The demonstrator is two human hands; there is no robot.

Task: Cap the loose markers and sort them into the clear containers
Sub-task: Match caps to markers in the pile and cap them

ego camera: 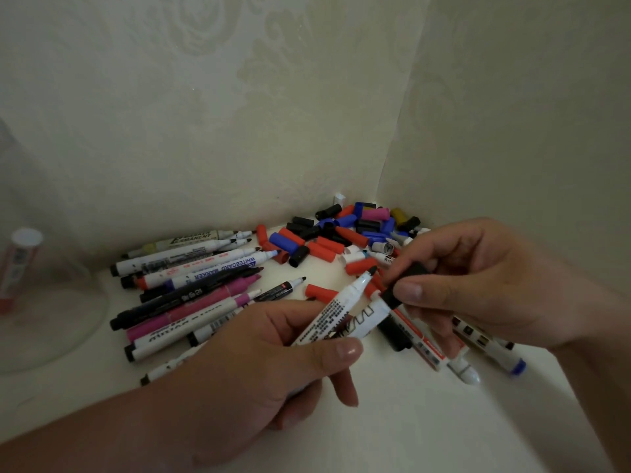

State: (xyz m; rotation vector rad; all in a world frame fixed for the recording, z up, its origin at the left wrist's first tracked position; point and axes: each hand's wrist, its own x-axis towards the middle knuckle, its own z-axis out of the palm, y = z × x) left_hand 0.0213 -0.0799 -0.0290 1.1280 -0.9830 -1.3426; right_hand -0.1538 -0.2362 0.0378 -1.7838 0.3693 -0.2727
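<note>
Markers [191,295], where do they lie, asks the first voice.

Second voice: Most lie uncapped in a loose fan at 9 o'clock from the hands, on a white surface [426,421]. Their barrels are white, black and pink, with tips pointing toward 2 o'clock. Further markers [461,349] lie at 4 o'clock, partly under the right hand [478,285]. Loose caps [327,240] in red, blue, black and pink are heaped at 12 o'clock.

First voice: What hems the space in?

Second voice: A back wall [205,131] and a right wall [529,131], both pale and patterned, meet at 12 o'clock just behind the caps. Bare surface opens at 6 o'clock. A clear container [51,319] stands blurred at the far 9 o'clock edge. A white-topped red tube [20,268] shows through it; inside or behind, I cannot tell.

First voice: And the hands?

Second voice: The left hand [273,363] grips a held marker [341,308], white with black print, its bare dark tip aimed at 1 o'clock. A second white barrel lies against it. The right hand pinches a black cap [416,270] between thumb and forefinger, just beside that tip, not over it.
</note>
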